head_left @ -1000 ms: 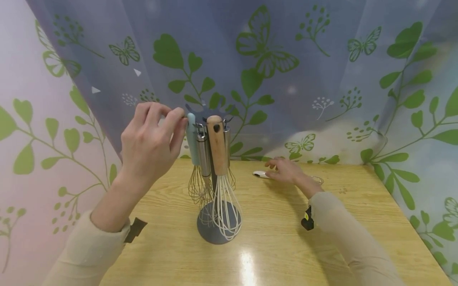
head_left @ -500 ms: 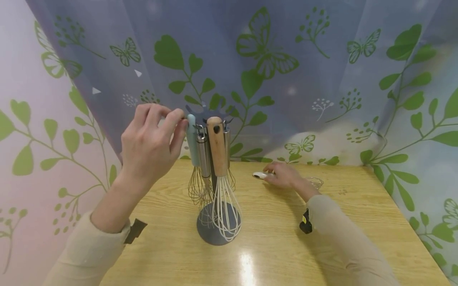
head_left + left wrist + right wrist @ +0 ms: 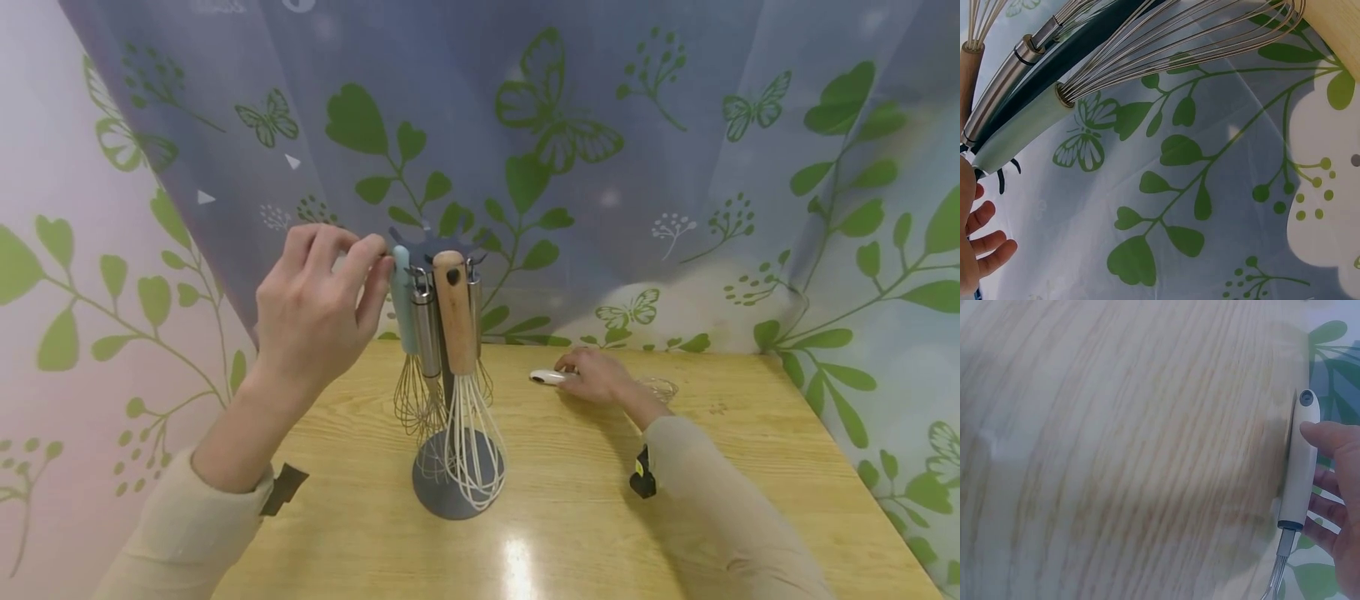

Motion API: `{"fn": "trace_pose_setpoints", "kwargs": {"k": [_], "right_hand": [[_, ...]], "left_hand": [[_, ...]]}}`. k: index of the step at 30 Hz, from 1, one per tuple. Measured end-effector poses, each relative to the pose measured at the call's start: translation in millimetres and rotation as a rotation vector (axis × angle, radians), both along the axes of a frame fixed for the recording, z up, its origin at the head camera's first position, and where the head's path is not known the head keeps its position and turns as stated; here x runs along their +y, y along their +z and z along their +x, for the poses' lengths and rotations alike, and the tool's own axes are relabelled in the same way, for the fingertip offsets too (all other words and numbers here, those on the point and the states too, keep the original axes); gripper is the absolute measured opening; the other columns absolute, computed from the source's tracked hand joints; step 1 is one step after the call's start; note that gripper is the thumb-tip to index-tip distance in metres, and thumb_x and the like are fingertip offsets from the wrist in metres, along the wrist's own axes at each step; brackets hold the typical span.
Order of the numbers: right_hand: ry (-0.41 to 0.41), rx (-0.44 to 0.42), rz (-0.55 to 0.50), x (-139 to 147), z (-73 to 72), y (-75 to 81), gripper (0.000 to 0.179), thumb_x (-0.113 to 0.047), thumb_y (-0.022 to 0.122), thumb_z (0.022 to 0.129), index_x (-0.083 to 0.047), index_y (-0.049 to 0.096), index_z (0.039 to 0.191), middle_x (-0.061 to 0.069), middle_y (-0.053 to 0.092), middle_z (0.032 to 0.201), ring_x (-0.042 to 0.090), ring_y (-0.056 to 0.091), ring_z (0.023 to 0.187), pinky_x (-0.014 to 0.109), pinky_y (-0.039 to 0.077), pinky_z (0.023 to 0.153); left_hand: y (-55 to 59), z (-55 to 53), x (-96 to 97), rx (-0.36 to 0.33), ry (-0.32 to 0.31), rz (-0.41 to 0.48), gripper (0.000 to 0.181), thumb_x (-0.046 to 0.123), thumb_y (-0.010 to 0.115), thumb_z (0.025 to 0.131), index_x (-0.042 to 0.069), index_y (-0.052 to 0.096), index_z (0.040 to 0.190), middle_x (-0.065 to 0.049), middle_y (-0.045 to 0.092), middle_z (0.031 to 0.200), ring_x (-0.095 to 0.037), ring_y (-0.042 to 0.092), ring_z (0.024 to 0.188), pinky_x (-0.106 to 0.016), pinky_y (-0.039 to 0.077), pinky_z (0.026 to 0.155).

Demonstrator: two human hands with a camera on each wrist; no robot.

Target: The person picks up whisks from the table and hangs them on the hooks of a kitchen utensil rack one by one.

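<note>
A dark grey stand [image 3: 433,493] with a round base and a hooked top carries several whisks. My left hand [image 3: 311,304] is at its upper left, thumb and index fingertips pinching the top end of a light-blue-handled whisk [image 3: 404,312]. In the left wrist view that whisk's handle [image 3: 1025,128] runs up from the hand, whose other fingers stand spread apart. Farther right, my right hand [image 3: 597,377] grips a white-handled whisk [image 3: 547,377] lying on the table. The right wrist view has the thumb across the white handle [image 3: 1300,469], fingers behind it.
A wooden-handled whisk [image 3: 455,321] with pale wires hangs at the front of the stand, beside a steel-handled whisk [image 3: 427,333]. The wood-grain table [image 3: 585,500] meets a patterned curtain [image 3: 622,208] at its back edge.
My right hand has lowered, its fingers and thumb closing round the white handle. My left hand stays at the light-blue handle's top. The head view has tilted slightly upward.
</note>
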State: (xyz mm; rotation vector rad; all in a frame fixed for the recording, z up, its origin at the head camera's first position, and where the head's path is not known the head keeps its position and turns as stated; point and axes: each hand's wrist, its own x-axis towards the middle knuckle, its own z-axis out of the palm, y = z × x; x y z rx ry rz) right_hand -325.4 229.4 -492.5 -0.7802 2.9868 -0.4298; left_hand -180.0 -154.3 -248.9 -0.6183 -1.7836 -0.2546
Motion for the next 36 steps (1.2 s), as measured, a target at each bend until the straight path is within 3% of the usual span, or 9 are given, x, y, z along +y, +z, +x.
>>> {"fn": "trace_pose_setpoints", "kwargs": {"k": [8,16,24,36], "right_hand": [[-0.007,-0.016,0.019,1,-0.1,-3.6,0.038,-0.029,0.075,0.093,-0.012,0.074,0.127,0.010,0.076,0.117,0.029,0.072,0.107,0.047,0.060,0.088],[-0.013,-0.041,0.027,1,-0.7,-6.2,0.036,-0.029,0.078,0.094,-0.015,0.074,0.127,0.006,0.078,0.114,0.023,0.072,0.100,0.042,0.060,0.083],[-0.010,-0.052,-0.032,6,1.2,-3.8,0.035,-0.026,0.079,0.093,-0.012,0.075,0.125,0.009,0.078,0.112,0.026,0.073,0.099,0.044,0.061,0.084],[-0.038,-0.102,-0.124,9,7.4,6.5,0.036,-0.026,0.076,0.096,-0.011,0.073,0.128,0.007,0.077,0.107,0.017,0.069,0.086,0.032,0.054,0.069]], "left_hand": [[-1.1,-1.2,-0.2,0.000,-0.005,0.006,0.011,0.015,0.062,0.101,0.006,0.069,0.104,-0.015,0.066,0.090,-0.037,0.060,0.093,-0.048,0.052,0.054],[-0.7,-2.6,0.1,0.012,-0.001,-0.001,0.012,0.016,0.062,0.101,0.007,0.068,0.104,-0.016,0.066,0.090,-0.037,0.060,0.092,-0.047,0.050,0.050],[-0.8,-3.1,0.6,0.001,-0.007,0.010,0.012,0.017,0.062,0.101,0.007,0.068,0.104,-0.016,0.067,0.090,-0.038,0.060,0.093,-0.049,0.050,0.049],[-0.5,-4.3,0.8,-0.003,-0.013,0.010,0.012,0.016,0.061,0.102,0.006,0.068,0.104,-0.017,0.067,0.090,-0.038,0.061,0.093,-0.048,0.050,0.050]]}}
